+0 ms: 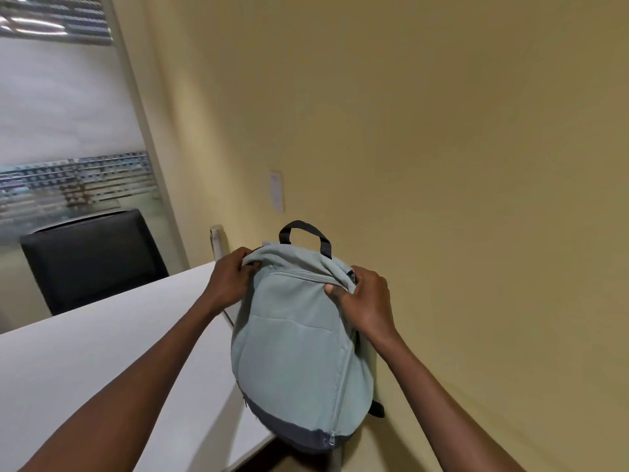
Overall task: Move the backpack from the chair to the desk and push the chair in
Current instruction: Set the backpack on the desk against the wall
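A pale grey-green backpack (299,342) with a dark base and a black top handle stands upright against the yellow wall, at the right end of the white desk (112,362). Its dark base overhangs the desk's near right corner. My left hand (231,281) grips the fabric at its top left corner. My right hand (364,301) pinches the fabric at its top right. A black chair (92,257) stands at the desk's far side, by the glass partition; the chair that held the backpack is out of view.
A metal bottle (217,243) stands on the desk by the wall, just behind my left hand. A white plate (276,190) is fixed to the wall above the backpack. A frosted glass partition (64,131) with blinds closes the far left.
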Available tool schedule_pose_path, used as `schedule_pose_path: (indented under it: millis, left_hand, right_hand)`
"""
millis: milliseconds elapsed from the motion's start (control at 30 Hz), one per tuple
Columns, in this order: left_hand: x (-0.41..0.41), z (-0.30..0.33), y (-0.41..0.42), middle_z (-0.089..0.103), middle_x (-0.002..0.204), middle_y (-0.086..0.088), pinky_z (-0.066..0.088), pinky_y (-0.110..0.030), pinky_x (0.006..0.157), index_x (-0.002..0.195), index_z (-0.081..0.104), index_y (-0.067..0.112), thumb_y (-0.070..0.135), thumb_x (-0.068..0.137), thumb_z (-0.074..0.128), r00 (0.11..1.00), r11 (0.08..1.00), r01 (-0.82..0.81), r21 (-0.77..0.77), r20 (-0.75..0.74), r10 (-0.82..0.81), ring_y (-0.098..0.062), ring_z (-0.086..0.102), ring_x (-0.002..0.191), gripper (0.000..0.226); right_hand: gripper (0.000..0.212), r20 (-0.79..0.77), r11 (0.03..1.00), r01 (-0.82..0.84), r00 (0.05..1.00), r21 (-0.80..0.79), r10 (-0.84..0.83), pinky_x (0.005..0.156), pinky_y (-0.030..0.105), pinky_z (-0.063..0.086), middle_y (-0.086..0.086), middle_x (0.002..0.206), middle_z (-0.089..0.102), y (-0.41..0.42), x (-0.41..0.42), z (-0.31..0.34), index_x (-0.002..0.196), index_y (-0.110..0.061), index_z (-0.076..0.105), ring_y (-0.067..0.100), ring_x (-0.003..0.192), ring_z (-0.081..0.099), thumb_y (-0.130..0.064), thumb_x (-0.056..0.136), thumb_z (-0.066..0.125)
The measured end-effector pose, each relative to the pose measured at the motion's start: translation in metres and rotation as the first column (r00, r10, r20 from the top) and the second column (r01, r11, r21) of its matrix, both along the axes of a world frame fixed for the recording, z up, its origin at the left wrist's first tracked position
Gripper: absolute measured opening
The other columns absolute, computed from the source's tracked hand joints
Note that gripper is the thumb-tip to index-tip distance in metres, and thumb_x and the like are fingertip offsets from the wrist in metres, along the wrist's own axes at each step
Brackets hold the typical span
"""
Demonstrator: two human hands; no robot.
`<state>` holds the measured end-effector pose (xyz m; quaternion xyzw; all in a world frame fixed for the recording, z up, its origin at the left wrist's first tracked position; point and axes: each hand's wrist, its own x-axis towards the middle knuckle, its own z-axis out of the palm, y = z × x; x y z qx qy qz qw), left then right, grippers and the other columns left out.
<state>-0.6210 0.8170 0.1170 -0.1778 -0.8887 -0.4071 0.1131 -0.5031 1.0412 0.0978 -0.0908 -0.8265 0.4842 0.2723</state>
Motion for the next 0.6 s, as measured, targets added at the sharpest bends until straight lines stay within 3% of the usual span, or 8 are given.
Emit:
schedule_pose_path:
  millis: [100,200,333,600]
  left_hand:
    - [-0.034,-0.004,0.001,0.068,0.095,-0.012,0.045,-0.037,0.071,0.099,0.064,0.005,0.016,0.099,0.050,1.000,1.000,-0.020,0.005,0.023,0.020,-0.029,0.060,0.085,0.018]
    - [-0.064,-0.011,0.001,0.068,0.095,-0.015,0.045,-0.039,0.075,0.099,0.065,0.003,0.013,0.098,0.050,0.998,0.999,-0.049,0.022,0.041,0.048,-0.032,0.061,0.087,0.018]
    - [-0.101,-0.019,0.002,0.069,0.098,-0.016,0.046,-0.038,0.077,0.102,0.066,0.001,0.013,0.098,0.051,0.996,0.998,-0.055,0.028,0.074,0.053,-0.031,0.061,0.088,0.020]
    - [-0.177,-0.047,0.020,0.069,0.098,-0.019,0.041,-0.034,0.075,0.100,0.067,-0.001,0.013,0.097,0.054,0.992,0.999,-0.018,0.046,0.125,0.013,-0.028,0.059,0.087,0.019]
  right_hand:
    - [0.040,-0.019,0.999,-0.012,1.000,-0.032,0.012,0.046,0.019,0.026,-0.011,0.053,0.043,-0.006,-0.034,-0.009,0.056,-0.025,0.043,0.006,0.046,0.037,-0.024,0.076,0.078]
    - [0.038,0.009,0.997,-0.027,1.000,-0.075,0.027,0.051,0.027,0.026,-0.003,0.059,0.046,-0.016,-0.064,-0.019,0.060,-0.017,0.045,0.013,0.053,0.037,-0.024,0.077,0.078]
    - [0.027,0.045,0.994,-0.030,0.998,-0.107,0.035,0.057,0.033,0.038,0.010,0.070,0.065,-0.028,-0.092,-0.031,0.074,-0.007,0.061,0.031,0.064,0.058,-0.027,0.080,0.078]
    - [0.018,0.158,0.996,0.033,0.987,-0.085,-0.019,0.065,0.029,0.046,-0.004,0.080,0.070,-0.026,-0.151,-0.048,0.087,-0.015,0.068,0.016,0.072,0.064,-0.030,0.082,0.076]
